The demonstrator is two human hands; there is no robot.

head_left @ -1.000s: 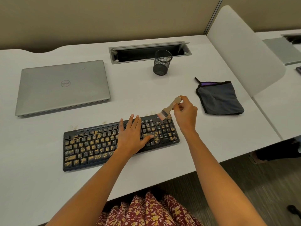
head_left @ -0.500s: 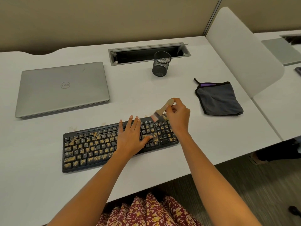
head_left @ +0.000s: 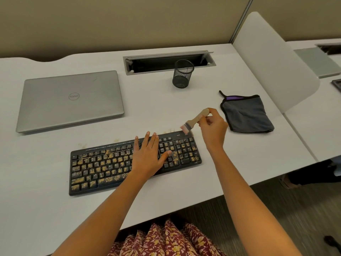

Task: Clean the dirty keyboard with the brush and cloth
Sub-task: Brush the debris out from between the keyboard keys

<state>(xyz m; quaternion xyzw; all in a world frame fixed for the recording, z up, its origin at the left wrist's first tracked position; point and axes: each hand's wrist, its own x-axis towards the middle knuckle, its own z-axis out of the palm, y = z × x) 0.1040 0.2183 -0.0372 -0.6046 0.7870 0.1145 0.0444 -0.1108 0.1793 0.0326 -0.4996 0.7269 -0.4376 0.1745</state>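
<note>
We see laptop [head_left: 72,100], mesh cup [head_left: 182,74] and cloth [head_left: 247,115] beyond the soiled keyboard [head_left: 103,167] near the table [head_left: 166,111] front edge. Left hand [head_left: 147,159] lies flat on it, fingers straight; right hand [head_left: 212,128] pinches the brush [head_left: 195,120], seemingly just above its far-right corner.

We're in an office, open-plan type. We see a long white worktop [head_left: 55,209] w/ a cable hatch [head_left: 166,63] cut into it, backed by a beige partition wall [head_left: 129,24]. A white divider panel [head_left: 273,67] splits it from the next worktop [head_left: 317,122], which carries another laptop [head_left: 317,61]. On ours: closed silver laptop [head_left: 72,100], mesh pen cup [head_left: 182,73], keyboard [head_left: 103,167]. Floor's grey carpet [head_left: 276,209].
</note>
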